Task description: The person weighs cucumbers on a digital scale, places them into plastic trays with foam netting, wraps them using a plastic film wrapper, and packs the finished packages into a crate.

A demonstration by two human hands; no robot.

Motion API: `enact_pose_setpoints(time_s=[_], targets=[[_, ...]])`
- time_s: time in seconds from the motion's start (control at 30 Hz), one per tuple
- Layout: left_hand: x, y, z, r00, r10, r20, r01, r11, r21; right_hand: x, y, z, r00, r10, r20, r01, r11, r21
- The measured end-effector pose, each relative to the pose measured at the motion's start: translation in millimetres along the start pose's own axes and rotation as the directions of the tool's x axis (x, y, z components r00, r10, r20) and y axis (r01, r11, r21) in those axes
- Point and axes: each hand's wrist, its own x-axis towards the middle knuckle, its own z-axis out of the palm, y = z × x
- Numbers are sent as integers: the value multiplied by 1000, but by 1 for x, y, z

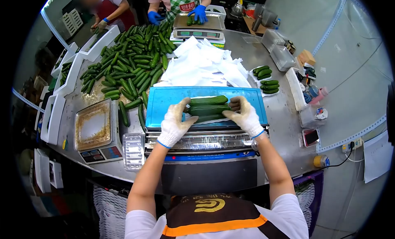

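My left hand (pixel 176 121), in a white knitted glove, curls around the left ends of a small row of cucumbers (pixel 207 110). Around their right ends my right hand (pixel 245 116), gloved the same way, has its fingers and thumb bent. The cucumbers lie side by side over the blue top (pixel 164 103) of a film-wrapping machine, with a strip of white material under them. Closer to my body is the machine's roll of clear film (pixel 197 141). Whether the cucumbers rest on the top or are slightly lifted, I cannot tell.
Behind the machine lies a heap of white sheets (pixel 201 62), with many loose cucumbers (pixel 135 58) to its left. A weighing scale (pixel 94 126) stands left, bundled cucumbers (pixel 269 87) right. Across the table, a co-worker's blue-gloved hand (pixel 200 13) touches cucumbers on another scale (pixel 181 22).
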Motion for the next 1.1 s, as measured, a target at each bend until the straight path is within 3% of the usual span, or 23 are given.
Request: enact_pose_setpoints(time_s=[0.1,0.2,0.23,0.27,0.33,0.47,0.6,0.63,0.7,0.77,0.83,0.93,1.0,1.03,1.07,1.1], targets=[[2,3,13,995,-1,-96,-7,997,-81,0,6,11,997,-74,-15,75,997,31],[15,16,0,990,37,-138,-58,986,-158,10,5,6,1000,-1,-11,4,947,323],[17,30,-11,989,-144,-29,132,957,-258,9,-7,1,1000,21,-4,-18,918,396],[17,32,-10,990,-142,6,140,965,-223,8,-22,-6,994,92,57,-106,927,360],[17,36,-9,988,-138,72,148,977,-152,9,-19,1,996,61,67,-79,946,314],[10,47,-12,972,-236,11,235,962,-138,16,-7,7,981,124,146,-166,934,318],[11,27,-10,960,97,-263,-83,994,65,22,2,1,956,196,216,-266,889,372],[10,33,-17,996,-45,-72,47,999,20,23,-4,-2,943,236,233,-310,879,362],[8,26,-10,999,-43,-25,41,997,-59,26,-3,-6,914,310,260,-386,861,331],[9,9,4,999,-39,-33,32,984,-176,32,16,0,966,239,93,-245,968,60],[12,14,0,992,-101,-73,94,990,-103,27,5,-3,985,161,-64,-172,956,-239],[19,6,9,964,-54,-261,56,998,-2,28,6,3,965,45,-259,-77,990,-116],[28,4,18,953,-48,-299,56,998,18,32,11,11,972,-56,-227,44,998,-54],[31,6,22,981,-143,-130,146,989,8,33,9,18,973,-100,-210,96,995,-29],[35,-2,38,992,-125,2,125,991,-45,34,9,25,970,-145,-194,147,989,-2],[34,-5,45,999,-37,-39,34,997,-64,35,9,32,994,-82,-73,82,997,-3]])
